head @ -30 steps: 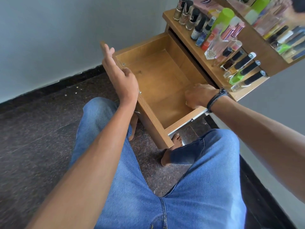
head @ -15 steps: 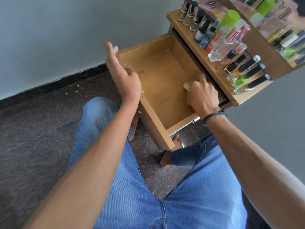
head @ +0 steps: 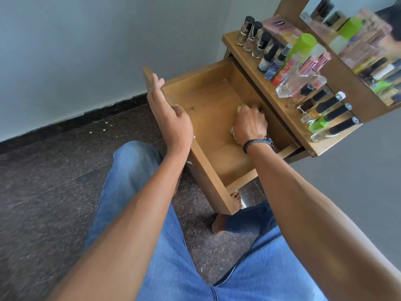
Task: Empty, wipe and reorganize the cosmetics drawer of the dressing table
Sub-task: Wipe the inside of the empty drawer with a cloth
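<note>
Shifted toward the back edge of the wooden drawer (head: 207, 170), the right hand (head: 249, 124) clutches a pale, likely soft, light cloth (head: 234, 134) by its bunched middle, while the left hand (head: 171, 118) rests flat against the front edge.

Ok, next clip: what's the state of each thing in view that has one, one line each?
drawer: pulled open, no cosmetics inside
cloth: crumpled on the drawer floor under the right hand
right hand: curled over the cloth, pressing it down
left hand: fingers straight, against the drawer front
nail polish bottles: upright, capped, on the tabletop
black-capped bottles: lying on their sides, capped
</note>
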Available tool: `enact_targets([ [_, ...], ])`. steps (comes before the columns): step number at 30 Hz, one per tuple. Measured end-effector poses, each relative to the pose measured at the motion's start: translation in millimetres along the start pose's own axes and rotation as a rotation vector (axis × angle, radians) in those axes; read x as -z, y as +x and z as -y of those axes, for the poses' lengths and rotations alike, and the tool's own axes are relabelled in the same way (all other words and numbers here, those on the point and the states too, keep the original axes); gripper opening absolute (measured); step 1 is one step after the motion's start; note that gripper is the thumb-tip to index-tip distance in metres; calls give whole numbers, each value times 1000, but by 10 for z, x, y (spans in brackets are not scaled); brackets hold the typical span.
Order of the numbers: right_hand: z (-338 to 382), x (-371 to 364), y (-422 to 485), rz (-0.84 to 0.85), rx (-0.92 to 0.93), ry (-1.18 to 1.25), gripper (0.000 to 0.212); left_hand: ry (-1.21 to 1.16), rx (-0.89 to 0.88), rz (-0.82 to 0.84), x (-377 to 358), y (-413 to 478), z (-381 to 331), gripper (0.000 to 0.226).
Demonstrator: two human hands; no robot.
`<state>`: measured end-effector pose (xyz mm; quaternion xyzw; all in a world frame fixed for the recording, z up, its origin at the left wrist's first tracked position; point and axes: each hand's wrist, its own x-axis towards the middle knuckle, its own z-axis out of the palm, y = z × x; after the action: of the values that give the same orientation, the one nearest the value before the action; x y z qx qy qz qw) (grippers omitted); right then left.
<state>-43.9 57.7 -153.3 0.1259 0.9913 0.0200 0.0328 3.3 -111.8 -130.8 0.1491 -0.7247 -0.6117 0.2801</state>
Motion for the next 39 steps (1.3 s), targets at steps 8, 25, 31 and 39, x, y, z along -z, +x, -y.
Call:
enact_targets([
  [8, 571, -2, 510, -55, 1, 31, 32, 38, -14, 2, -2, 3, 7, 83],
  [25, 510, -107, 523, -24, 431, 114, 43, 24, 15, -30, -22, 3, 8, 82],
  [31, 895, -207, -62, 72, 753, 249, 44, -8, 68, -15, 15, -2, 2, 83],
  [39, 415, -236, -385, 174, 862, 215, 55, -20, 76, 9, 95, 19, 12, 86],
])
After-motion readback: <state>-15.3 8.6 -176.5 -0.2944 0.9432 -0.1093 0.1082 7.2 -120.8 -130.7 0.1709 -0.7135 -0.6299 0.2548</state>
